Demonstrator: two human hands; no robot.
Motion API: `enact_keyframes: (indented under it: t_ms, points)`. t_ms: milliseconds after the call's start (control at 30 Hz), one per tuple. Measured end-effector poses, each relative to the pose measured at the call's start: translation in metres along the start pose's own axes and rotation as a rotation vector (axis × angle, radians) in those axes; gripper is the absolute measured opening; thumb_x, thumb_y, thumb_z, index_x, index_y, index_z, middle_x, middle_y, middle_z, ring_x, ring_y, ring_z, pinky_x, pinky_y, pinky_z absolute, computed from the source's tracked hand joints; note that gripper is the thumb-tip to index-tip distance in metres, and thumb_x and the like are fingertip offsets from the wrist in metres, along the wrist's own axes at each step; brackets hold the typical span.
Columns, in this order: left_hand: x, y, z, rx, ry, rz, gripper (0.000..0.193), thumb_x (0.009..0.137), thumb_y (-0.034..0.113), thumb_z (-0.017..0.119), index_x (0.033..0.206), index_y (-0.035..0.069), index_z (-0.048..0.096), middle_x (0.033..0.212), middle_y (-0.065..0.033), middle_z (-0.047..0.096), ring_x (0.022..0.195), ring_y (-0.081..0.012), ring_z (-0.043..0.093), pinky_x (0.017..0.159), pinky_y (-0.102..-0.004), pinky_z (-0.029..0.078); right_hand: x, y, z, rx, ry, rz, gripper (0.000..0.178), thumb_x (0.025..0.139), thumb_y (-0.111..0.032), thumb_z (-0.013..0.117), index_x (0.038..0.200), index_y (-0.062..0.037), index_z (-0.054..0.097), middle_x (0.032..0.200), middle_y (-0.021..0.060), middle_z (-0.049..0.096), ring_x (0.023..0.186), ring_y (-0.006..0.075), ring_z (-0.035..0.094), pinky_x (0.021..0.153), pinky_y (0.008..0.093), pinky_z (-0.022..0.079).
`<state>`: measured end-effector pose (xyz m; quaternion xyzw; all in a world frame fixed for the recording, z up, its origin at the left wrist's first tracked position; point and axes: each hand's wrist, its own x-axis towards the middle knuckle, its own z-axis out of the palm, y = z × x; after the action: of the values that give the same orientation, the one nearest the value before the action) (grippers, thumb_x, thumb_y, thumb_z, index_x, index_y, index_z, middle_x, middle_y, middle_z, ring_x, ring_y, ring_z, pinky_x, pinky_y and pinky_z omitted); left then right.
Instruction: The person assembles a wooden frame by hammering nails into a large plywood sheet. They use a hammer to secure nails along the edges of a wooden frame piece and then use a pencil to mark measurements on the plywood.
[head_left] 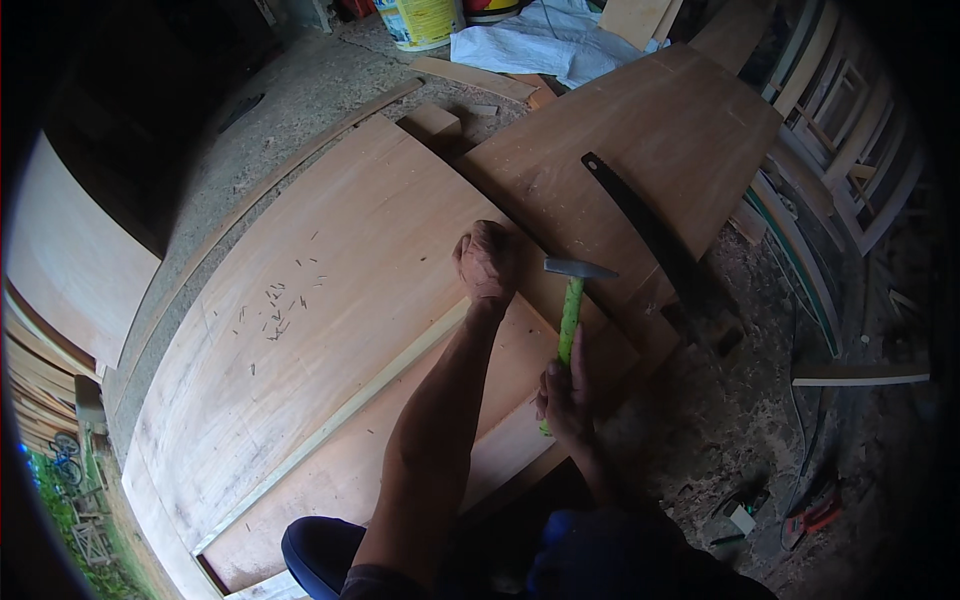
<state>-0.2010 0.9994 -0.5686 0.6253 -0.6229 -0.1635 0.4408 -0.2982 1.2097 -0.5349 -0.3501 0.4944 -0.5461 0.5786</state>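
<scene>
My right hand (pixel 567 400) is wrapped round the bright green handle of a hammer (pixel 571 320). Its grey metal head is raised just right of my left hand (pixel 485 262). That left hand is closed, with its fingers curled at the edge of a large plywood panel (pixel 330 230); whatever it may pinch is hidden. A pale wooden strip (pixel 340 415) runs along the panel from near my left wrist toward the lower left. Scattered over the panel to the left lie several small nails (pixel 278 300).
A handsaw (pixel 645 225) rests on a second plywood sheet (pixel 620 130) at the far right. A red tool (pixel 815 518) lies on the littered floor at the lower right. Wooden frames (pixel 860 130) lean on the right; a yellow bucket (pixel 415 25) and white sacking (pixel 550 45) are behind.
</scene>
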Motion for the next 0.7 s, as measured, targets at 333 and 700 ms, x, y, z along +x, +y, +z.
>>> enact_keyframes:
  t_ms: [333, 700]
  points:
    - [-0.003, 0.004, -0.006, 0.052, -0.081, 0.041, 0.015, 0.087, 0.024, 0.063, 0.098, 0.016, 0.058, 0.094, -0.0065, 0.067, 0.1, -0.0308, 0.059, 0.099, -0.0448, 0.038, 0.033, -0.03, -0.012, -0.655, 0.027, -0.263, 0.063, 0.103, -0.017, 0.05, 0.157, -0.0083, 0.019, 0.073, 0.0096, 0.058, 0.057, 0.0167, 0.054, 0.054, 0.0322, 0.049]
    - [-0.001, 0.015, -0.009, 0.057, -0.104, -0.016, 0.016, 0.087, 0.028, 0.066, 0.096, 0.017, 0.059, 0.096, -0.0051, 0.067, 0.102, -0.0288, 0.06, 0.1, -0.0432, 0.036, 0.091, -0.058, -0.03, -1.24, -0.098, -0.51, 0.068, 0.095, -0.009, 0.057, 0.155, -0.007, 0.024, 0.073, 0.0194, 0.062, 0.068, 0.0351, 0.064, 0.061, 0.0456, 0.051]
